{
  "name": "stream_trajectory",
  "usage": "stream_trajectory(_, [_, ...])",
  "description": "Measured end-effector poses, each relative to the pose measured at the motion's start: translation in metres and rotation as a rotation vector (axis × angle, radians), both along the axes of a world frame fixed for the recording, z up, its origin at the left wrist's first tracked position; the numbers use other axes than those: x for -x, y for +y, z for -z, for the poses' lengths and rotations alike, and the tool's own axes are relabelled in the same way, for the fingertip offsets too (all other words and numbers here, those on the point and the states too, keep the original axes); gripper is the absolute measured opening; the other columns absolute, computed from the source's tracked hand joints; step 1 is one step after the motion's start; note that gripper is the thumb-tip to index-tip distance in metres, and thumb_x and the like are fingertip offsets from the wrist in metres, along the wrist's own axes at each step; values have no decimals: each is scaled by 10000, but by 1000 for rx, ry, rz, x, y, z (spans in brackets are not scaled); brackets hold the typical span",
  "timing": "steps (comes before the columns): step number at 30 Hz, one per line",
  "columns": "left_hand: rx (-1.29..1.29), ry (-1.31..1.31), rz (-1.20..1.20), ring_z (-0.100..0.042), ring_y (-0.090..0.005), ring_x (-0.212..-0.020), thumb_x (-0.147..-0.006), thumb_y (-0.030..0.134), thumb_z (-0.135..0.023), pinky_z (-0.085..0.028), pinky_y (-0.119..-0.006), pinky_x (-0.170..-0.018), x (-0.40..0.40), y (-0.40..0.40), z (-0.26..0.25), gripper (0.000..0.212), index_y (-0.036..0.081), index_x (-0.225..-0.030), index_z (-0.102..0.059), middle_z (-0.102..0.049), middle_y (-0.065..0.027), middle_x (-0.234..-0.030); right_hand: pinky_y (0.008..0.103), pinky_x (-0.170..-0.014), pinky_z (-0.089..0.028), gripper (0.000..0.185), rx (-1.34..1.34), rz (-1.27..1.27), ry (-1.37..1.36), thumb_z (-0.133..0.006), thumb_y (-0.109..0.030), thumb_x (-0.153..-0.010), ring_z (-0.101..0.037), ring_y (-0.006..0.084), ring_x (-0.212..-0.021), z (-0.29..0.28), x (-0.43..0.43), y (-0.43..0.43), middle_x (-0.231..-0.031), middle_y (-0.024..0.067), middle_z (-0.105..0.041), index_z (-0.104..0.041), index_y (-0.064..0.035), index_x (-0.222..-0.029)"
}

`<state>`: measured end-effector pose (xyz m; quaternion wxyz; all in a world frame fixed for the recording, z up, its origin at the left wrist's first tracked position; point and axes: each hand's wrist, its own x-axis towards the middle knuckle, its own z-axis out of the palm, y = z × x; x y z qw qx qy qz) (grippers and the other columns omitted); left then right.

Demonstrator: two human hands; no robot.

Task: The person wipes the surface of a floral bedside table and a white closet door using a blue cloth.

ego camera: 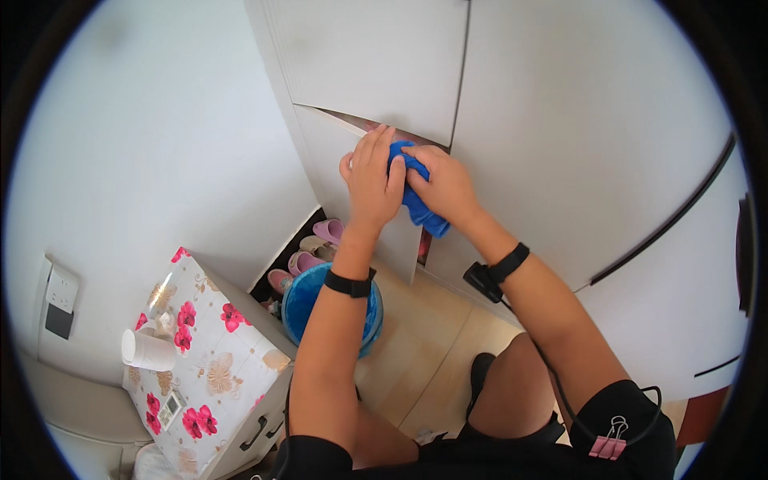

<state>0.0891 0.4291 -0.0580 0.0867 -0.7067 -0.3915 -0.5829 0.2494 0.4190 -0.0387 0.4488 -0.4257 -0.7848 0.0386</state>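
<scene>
A crumpled blue cloth (pixel 420 204) is gripped in my right hand (pixel 444 183), its lower end hanging free. My left hand (pixel 373 174) rests with fingers stretched over the top edge of a pale cabinet door (pixel 336 156), its thumb beside the cloth. That lower door stands partly ajar, and a narrow gap shows reddish things inside that I cannot make out. Above it is a white upper cabinet door (pixel 378 60), which is closed.
A blue-lined bucket (pixel 309 300) stands below my left forearm, beside several slippers (pixel 303 261). At left, a small drawer cabinet with a floral cover (pixel 222 336) carries a white cup (pixel 149 351) and a small digital display (pixel 171 410). A large white panel (pixel 576 150) rises at right.
</scene>
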Motion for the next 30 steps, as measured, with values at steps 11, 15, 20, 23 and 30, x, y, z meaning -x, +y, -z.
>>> stream_trajectory(11, [327,206,24,-543,-303,-1388,-1021,403,-617,-251,-581,-1134,-7,6,-13,303,159,-1152,-739,-696,-54,-1288,485,-1058,-500,746,-99,370,151,-644,-91,-972,-556,467,-1275,161,47,-33,-1522,298,-460,-271,68,-1599])
stream_trajectory(15, [250,232,-30,-574,-289,-1315,-1003,314,-639,-303,-529,-1123,-33,-1,-3,233,133,-1125,-722,-700,-56,-1226,497,-1056,-506,761,126,529,124,-612,-60,-957,-560,478,-1268,245,43,-48,-1484,318,-474,-245,65,-1612])
stream_trajectory(20, [149,257,-23,-648,-348,-1159,-987,156,-643,-421,-465,-1156,-9,-1,-3,164,50,-1102,-694,-716,-108,-1150,472,-1074,-517,722,698,428,87,-539,-72,-990,-561,456,-1300,279,65,-79,-1493,305,-469,-228,58,-1628])
stream_trajectory(23, [137,223,-6,-639,-360,-1173,-998,155,-636,-405,-475,-1172,-23,2,0,160,38,-1088,-696,-717,-122,-1149,474,-1052,-533,765,826,493,106,-573,-67,-968,-577,454,-1275,309,57,-78,-1476,298,-487,-215,61,-1632])
stream_trajectory(30, [238,110,68,-485,-358,-1441,-984,305,-689,-224,-533,-1177,-29,21,-3,439,54,-1324,-570,-655,-134,-1346,485,-1072,-493,732,810,507,736,-578,-86,-987,-560,472,-1286,216,81,-43,-1442,334,-513,-231,101,-1603])
